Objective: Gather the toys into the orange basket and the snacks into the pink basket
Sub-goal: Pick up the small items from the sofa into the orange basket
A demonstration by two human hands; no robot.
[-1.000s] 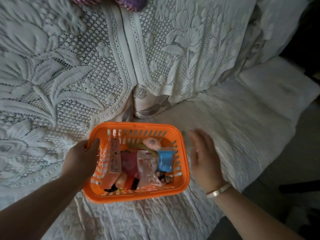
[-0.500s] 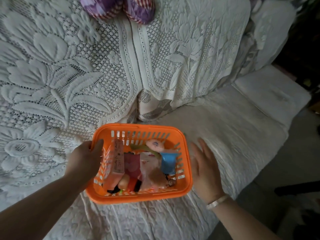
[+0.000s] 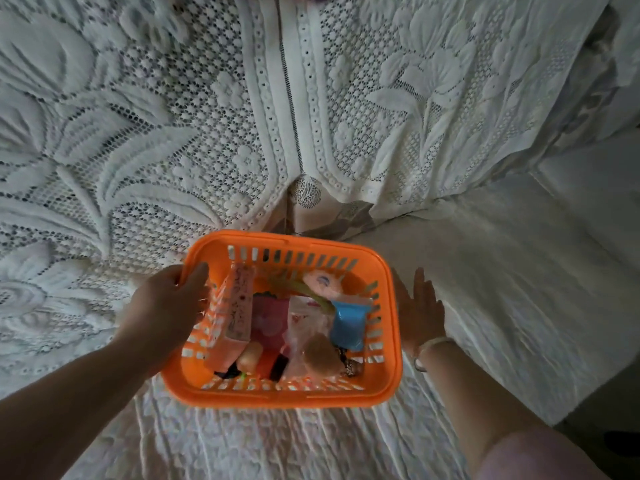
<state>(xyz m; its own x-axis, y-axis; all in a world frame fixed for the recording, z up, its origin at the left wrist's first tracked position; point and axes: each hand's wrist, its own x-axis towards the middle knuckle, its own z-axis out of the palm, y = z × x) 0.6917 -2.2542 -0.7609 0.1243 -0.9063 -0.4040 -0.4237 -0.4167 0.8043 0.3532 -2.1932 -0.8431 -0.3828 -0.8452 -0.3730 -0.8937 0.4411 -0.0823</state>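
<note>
Holding the orange basket [image 3: 287,393] by its left rim with our left hand [image 3: 166,306] — thumb hooked over the edge, fingers wrapped under the lip — while our right hand [image 3: 420,313] lies flat with straight fingers right beside the basket's right wall, gripping nothing. The basket rests on the white sofa cover [image 3: 485,271], just in front of the lace throw [image 3: 138,133] draped down the backrest.

Thing is, it's a mixed load in there: a tall pink box [image 3: 239,306] leaning on the left wall, a blue packet [image 3: 348,325], a clear snack bag [image 3: 304,317], a pink plush flower [image 3: 322,282] and some small bits at the bottom we can't really make out. No pink basket in view at all, so the snacks aren't sorted yet as far as we can tell.

What could go wrong, we reckon:
- lifting one-handed from that left rim tips the basket and the leaning box slides out
- the seat is soft and wrinkly, so a shove from the flat hand could make it rock instead of glide
- small stuff could slip out through the wall slots — or into the gap where the cover parts
</note>
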